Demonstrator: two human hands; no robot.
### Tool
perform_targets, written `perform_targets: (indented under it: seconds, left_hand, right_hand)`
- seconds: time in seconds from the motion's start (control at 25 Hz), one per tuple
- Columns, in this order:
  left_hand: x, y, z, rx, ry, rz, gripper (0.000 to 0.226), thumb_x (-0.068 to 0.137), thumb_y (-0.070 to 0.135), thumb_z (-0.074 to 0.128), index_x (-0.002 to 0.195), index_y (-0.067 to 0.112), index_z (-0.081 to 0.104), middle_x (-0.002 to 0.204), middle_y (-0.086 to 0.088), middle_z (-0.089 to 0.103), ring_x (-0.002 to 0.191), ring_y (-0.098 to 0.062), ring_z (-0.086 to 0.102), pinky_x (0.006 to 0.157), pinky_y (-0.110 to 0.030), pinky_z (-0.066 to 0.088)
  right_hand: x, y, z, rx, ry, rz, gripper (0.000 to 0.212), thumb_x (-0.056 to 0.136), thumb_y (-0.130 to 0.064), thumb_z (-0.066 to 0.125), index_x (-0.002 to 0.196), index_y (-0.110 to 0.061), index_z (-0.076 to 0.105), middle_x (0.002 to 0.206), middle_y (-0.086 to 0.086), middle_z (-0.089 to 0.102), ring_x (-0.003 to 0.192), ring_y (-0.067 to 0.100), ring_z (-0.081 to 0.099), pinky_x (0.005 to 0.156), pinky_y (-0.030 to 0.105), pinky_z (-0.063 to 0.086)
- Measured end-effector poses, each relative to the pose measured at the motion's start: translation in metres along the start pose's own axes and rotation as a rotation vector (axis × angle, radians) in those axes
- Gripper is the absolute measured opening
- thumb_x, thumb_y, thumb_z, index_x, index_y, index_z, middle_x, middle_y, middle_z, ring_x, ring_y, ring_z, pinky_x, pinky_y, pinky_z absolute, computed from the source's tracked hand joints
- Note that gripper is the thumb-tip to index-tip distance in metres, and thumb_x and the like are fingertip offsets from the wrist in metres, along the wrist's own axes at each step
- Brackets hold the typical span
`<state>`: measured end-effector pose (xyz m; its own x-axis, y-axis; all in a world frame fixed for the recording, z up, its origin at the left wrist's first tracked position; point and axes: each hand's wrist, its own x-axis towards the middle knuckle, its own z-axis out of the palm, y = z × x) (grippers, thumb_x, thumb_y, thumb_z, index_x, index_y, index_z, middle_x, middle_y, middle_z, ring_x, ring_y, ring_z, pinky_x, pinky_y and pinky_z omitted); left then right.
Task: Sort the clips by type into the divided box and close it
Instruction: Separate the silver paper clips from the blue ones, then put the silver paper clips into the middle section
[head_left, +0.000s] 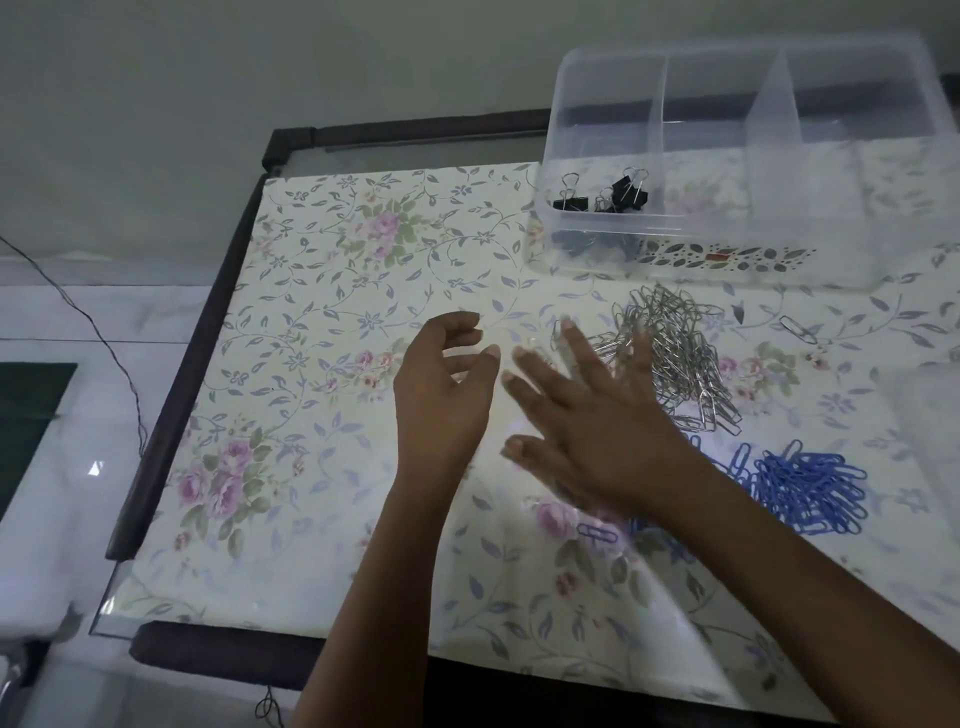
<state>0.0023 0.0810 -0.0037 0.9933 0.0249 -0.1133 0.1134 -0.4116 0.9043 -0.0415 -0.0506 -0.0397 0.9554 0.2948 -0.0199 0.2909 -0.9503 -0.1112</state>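
The right hand (597, 431) is spread wide, fingers by the silver clips (675, 353); the left hand (447, 395) curls loosely, holding nothing; black clips (608, 195) lie in the box (551, 124).

two bare limbs show, both cut off by the bottom edge of the frame. the left hand (441, 395) sits at centre, with the left forearm (374, 597) uncovered below it. the right hand (587, 426), just right of centre, is blurred, and the right forearm (805, 597) runs bare to the lower right corner. the fingernails (569, 326) look trimmed short.
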Motion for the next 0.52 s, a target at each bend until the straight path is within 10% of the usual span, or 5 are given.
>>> perform_targets:
  seconds: [0.16, 0.32, 0.52]
  left_hand:
    - [-0.001, 0.0, 0.004, 0.038, -0.054, 0.012, 0.024, 0.085, 0.012, 0.061, 0.107, 0.022, 0.057, 0.102, 0.007, 0.06, 0.074, 0.01, 0.056, 0.066, 0.001, 0.039]
    - [-0.001, -0.001, 0.002, 0.084, -0.048, 0.019, 0.03, 0.083, 0.011, 0.063, 0.111, 0.021, 0.056, 0.105, 0.005, 0.059, 0.077, -0.002, 0.056, 0.064, 0.001, 0.038]
    - [-0.001, 0.001, 0.004, 0.096, -0.054, 0.016, 0.026, 0.084, 0.013, 0.062, 0.109, 0.02, 0.057, 0.102, 0.007, 0.06, 0.073, 0.001, 0.056, 0.062, 0.002, 0.037]
  right_hand:
    - [-0.005, 0.034, -0.013, 0.065, -0.085, 0.099, 0.092, 0.069, -0.071, -0.018, 0.147, -0.03, 0.009, 0.155, -0.01, -0.003, 0.133, 0.02, -0.03, 0.089, 0.056, -0.036]
    - [-0.002, 0.038, -0.024, 0.138, 0.055, 0.269, 0.07, 0.085, -0.063, 0.019, 0.146, -0.029, 0.018, 0.156, 0.004, 0.008, 0.141, 0.034, -0.01, 0.097, 0.069, -0.014]
    - [0.004, 0.015, -0.017, 0.182, -0.096, 0.253, 0.093, 0.075, -0.071, 0.046, 0.144, -0.039, -0.007, 0.154, -0.002, -0.018, 0.137, 0.031, -0.026, 0.096, 0.067, -0.02]
